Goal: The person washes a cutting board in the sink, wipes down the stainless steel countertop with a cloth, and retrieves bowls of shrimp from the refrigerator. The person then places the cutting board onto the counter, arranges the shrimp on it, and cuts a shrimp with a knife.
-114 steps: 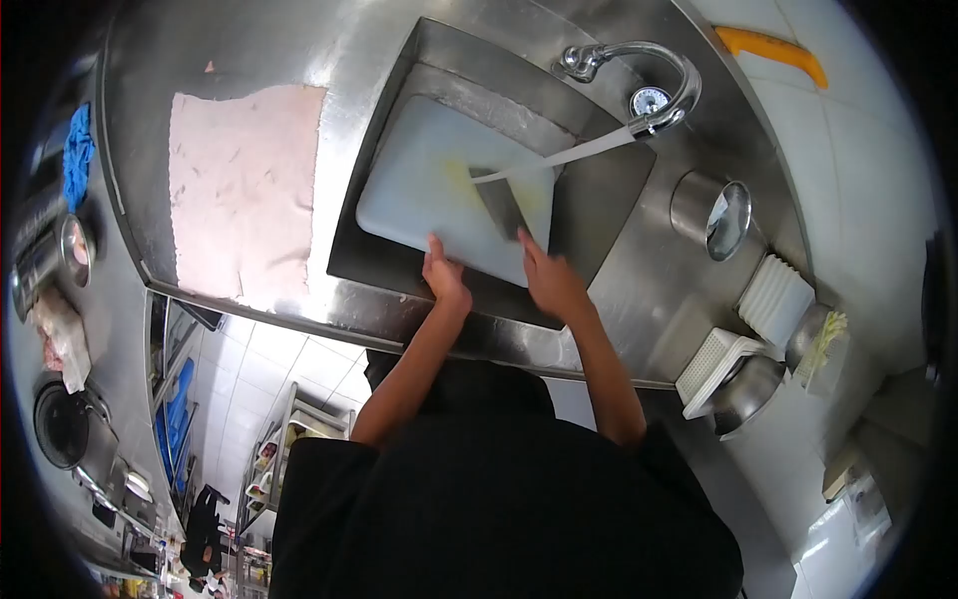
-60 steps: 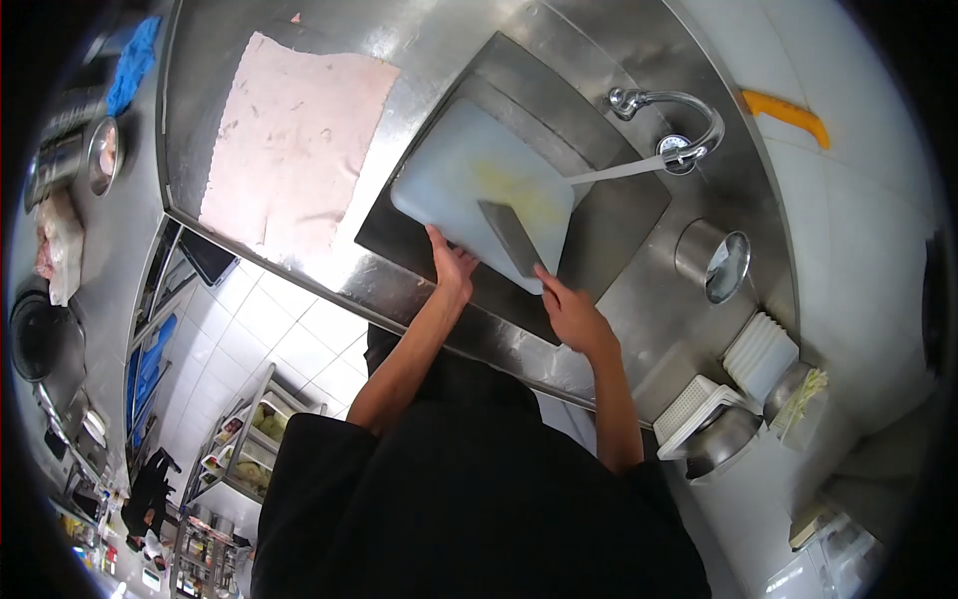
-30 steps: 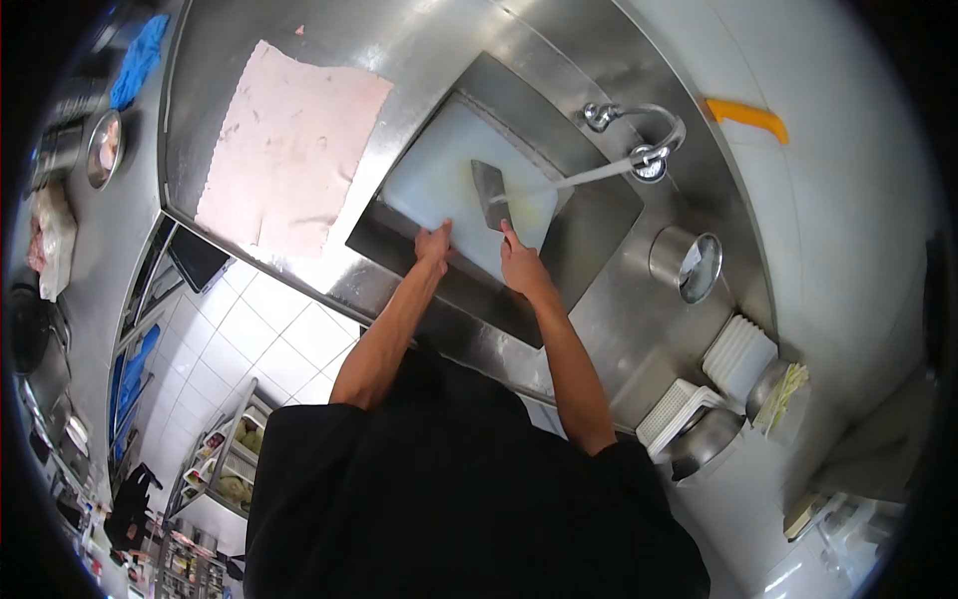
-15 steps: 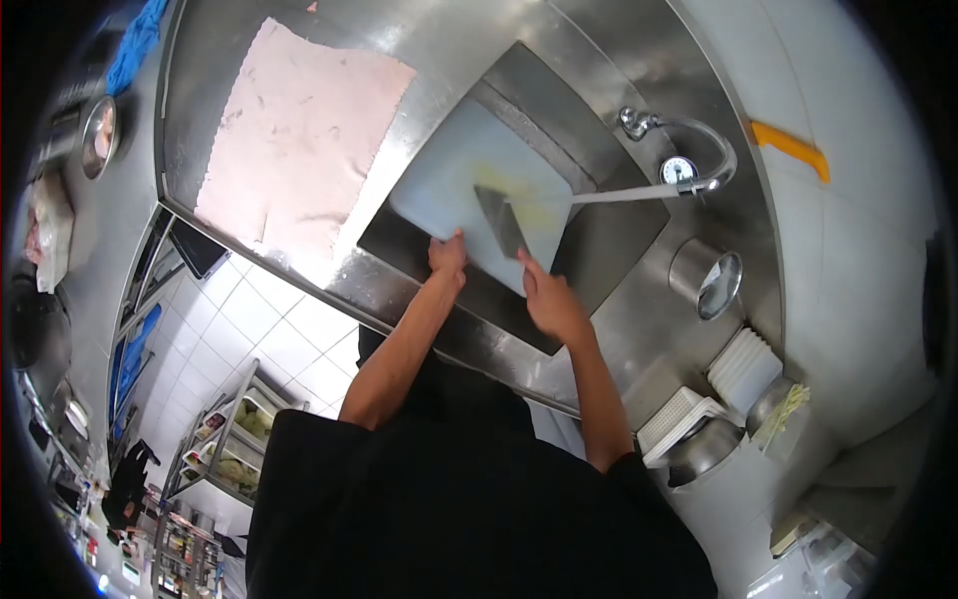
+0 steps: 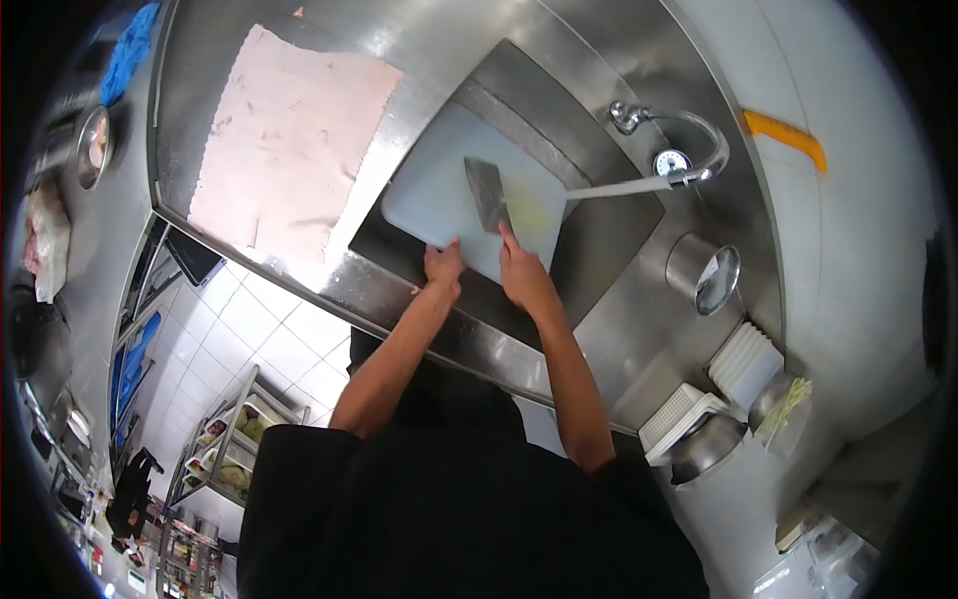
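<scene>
A pale cutting board (image 5: 429, 170) lies tilted across the sink (image 5: 609, 260), with a yellowish stain on its right part. My left hand (image 5: 444, 264) is closed on the board's near edge; its fingertips are partly hidden. In my right hand (image 5: 526, 277) is the handle of a cleaver (image 5: 485, 190). The broad blade lies over the middle of the board, seemingly flat on its face. From the curved faucet (image 5: 714, 150) a stream of water (image 5: 619, 189) reaches the board's right edge.
Left of the sink, a pink cloth (image 5: 289, 140) is spread on the steel counter (image 5: 419, 40). A metal pot (image 5: 694, 265) stands to the right, near white containers (image 5: 746, 361) and a steel bowl (image 5: 709, 454). Something orange (image 5: 786, 138) sits beyond the faucet.
My right hand has drawn the cleaver left and up the board, away from the stained part. My left hand stays at the board's edge. The whole view has shifted slightly.
</scene>
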A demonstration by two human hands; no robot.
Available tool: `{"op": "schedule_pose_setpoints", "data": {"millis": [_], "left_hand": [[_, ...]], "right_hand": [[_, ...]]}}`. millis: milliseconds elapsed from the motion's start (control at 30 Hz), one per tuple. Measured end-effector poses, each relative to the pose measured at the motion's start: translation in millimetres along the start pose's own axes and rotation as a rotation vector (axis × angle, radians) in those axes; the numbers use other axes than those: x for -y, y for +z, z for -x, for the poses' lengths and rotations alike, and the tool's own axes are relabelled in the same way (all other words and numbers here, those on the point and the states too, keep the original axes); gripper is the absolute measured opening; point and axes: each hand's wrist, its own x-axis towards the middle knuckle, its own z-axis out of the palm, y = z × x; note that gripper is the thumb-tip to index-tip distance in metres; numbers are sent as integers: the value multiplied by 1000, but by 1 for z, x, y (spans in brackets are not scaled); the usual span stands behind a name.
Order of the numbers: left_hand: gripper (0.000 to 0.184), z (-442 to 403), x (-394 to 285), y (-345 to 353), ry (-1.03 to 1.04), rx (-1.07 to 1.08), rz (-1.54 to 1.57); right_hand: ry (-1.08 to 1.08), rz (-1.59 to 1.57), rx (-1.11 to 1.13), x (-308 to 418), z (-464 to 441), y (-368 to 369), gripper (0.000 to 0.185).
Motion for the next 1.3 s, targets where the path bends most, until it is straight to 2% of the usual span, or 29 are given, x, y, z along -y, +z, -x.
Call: {"op": "schedule_pose_setpoints", "data": {"millis": [33,67,167,267,400,500,567,700,767,800,900,933,1033,1067,1167,1233,1300], "left_hand": [[43,0,3,-1,-17,-1,0],[43,-2,0,-2,-26,-1,-3],[43,1,-7,-2,-18,-20,5],[43,-8,0,-3,7,-22,4],[45,3,-4,-2,57,75,17],[49,-7,0,-4,67,-46,-70],[51,-26,17,-7,108,-49,-85],[46,-36,21,-10,80,-8,-96],[51,-18,14,-7,89,-2,-52],[54,-13,7,-5,97,3,-27],[52,-23,11,-7,75,-36,-109],[52,-26,9,-4,61,-38,-125],[51,-23,10,-4,40,-13,-156],[51,-13,8,-3,49,6,-129],[51,-6,-2,-5,75,20,-123],[50,-10,1,-3,83,15,-103],[50,-20,10,-3,92,7,-65]], "right_hand": [[92,-12,53,7,-9,-7,46],[74,77,27,9,-4,-10,47],[-26,36,36,-17,56,-4,49],[-21,81,-12,-50,63,14,49],[43,46,-50,-27,15,-3,48],[-70,16,-48,-51,66,8,49],[-50,89,-51,-61,88,20,49],[154,-54,-9,-51,36,7,48],[152,-26,21,-43,49,-3,48],[147,-10,33,-39,52,-9,49],[-103,92,-187,-75,105,30,49],[51,47,-69,-71,107,24,47],[98,-119,-145,-96,44,27,48],[173,-88,-131,-99,27,23,49],[56,-130,-126,-104,58,14,48],[80,-26,-96,-98,110,23,47],[59,-8,-112,-104,111,23,47]]}}
